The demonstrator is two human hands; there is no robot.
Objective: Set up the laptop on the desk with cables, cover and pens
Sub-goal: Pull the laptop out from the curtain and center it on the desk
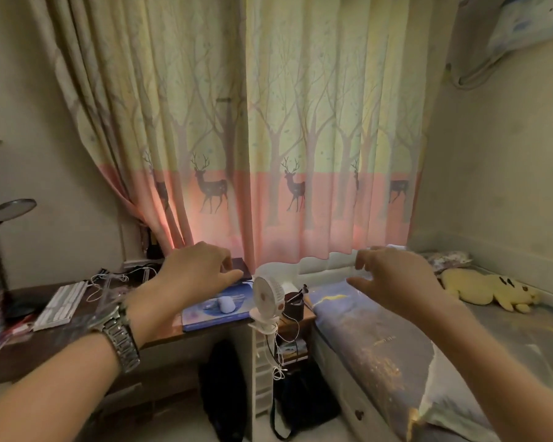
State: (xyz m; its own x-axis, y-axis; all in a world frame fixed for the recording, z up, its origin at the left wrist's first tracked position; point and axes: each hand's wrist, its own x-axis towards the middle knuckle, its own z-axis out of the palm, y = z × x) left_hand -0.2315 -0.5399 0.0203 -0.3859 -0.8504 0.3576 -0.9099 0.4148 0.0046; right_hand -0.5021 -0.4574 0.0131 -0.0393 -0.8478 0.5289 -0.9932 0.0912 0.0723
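While both hands reached over the desk (205, 334), one dark laptop (240, 266) lay beneath the left hand (195, 269), fingers spread, grip unclear; right hand (393, 275) open, empty. One keyboard (61, 305); one fan (267, 296); one mouse (226, 305).

The table (160, 341) is crowded: a keyboard (61, 306) lies on its left part, tangled cables (109, 280) behind it, and a blue mat (216, 311) with a mouse (226, 305) fills the right end. A clip fan (267, 296) and a dark pen cup (293, 306) block that right corner. The curtain (253, 138) hangs close behind. Air above the bed (380, 342) is open.
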